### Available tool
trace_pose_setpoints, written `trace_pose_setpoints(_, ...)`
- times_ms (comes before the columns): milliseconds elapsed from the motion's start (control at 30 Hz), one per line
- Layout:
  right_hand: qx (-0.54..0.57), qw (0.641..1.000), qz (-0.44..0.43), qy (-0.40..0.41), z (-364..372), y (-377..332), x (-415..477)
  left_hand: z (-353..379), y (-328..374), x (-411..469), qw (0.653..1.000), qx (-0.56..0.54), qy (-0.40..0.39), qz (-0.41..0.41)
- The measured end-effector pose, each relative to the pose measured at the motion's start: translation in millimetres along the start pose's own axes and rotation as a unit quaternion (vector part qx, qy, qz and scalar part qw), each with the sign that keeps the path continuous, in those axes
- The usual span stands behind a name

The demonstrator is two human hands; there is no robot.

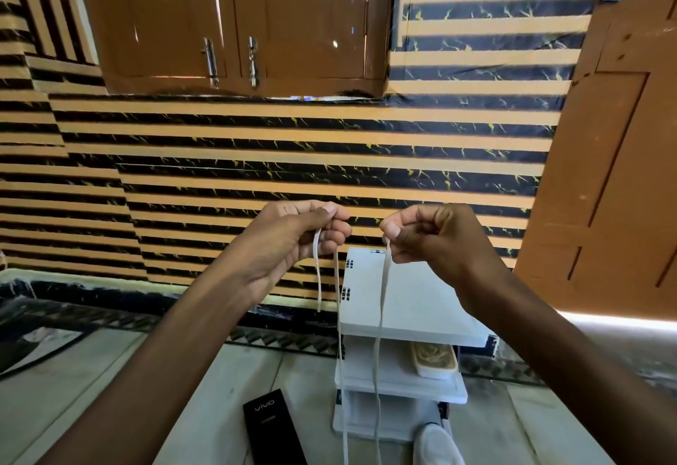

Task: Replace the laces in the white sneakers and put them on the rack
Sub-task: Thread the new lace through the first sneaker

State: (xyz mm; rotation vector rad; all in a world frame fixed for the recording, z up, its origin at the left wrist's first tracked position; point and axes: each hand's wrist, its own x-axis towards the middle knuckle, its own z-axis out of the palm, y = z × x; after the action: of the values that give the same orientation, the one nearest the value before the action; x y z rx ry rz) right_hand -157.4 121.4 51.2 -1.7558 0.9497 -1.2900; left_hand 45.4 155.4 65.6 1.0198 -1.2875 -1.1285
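The toe of a white sneaker [436, 442] sits on the floor just in front of the rack [421, 292], and beside it limp strands of the lace [380, 318] climb across the rack's front. Your left hand [293, 241] and right hand [432, 241] each pinch the lace above the rack's top. It looks light, soft and floppy, so hold close to the tips to steer them.

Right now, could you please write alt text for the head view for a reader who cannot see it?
The left hand and right hand each pinch a white lace that hangs down in front of a white rack. A white sneaker and a black box sit on the floor below.
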Motion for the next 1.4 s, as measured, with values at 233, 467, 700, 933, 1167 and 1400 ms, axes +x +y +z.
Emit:
trace_pose_setpoints(233, 0.028, 0.999, -0.01, 0.015, -4, -18, 9, 2, 16, -3, 0.998, 0.018, -0.044, 0.036)
trace_pose_setpoints(467, 0.004, 0.998, -0.037, 0.047, -13, -43, 18, 1, 23, -7, 0.996, 0.025, -0.056, 0.065)
trace_pose_setpoints(700, -0.019, 0.997, -0.044, 0.067, -16, -54, 14, 11, 22, -4, 0.965, 0.215, 0.05, 0.141)
trace_pose_setpoints(933, -0.017, 0.997, -0.039, 0.062, -22, -67, 13, 22, 33, 4, 0.972, 0.17, 0.044, 0.155)
trace_pose_setpoints(1167, -0.013, 0.999, -0.021, 0.024, -21, -71, 8, 34, 27, 0, 0.982, 0.115, 0.024, 0.15)
trace_pose_setpoints(1400, 0.049, 0.998, 0.021, -0.033, -5, -17, -18, 37, -39, -8, 0.978, 0.108, 0.042, 0.173)
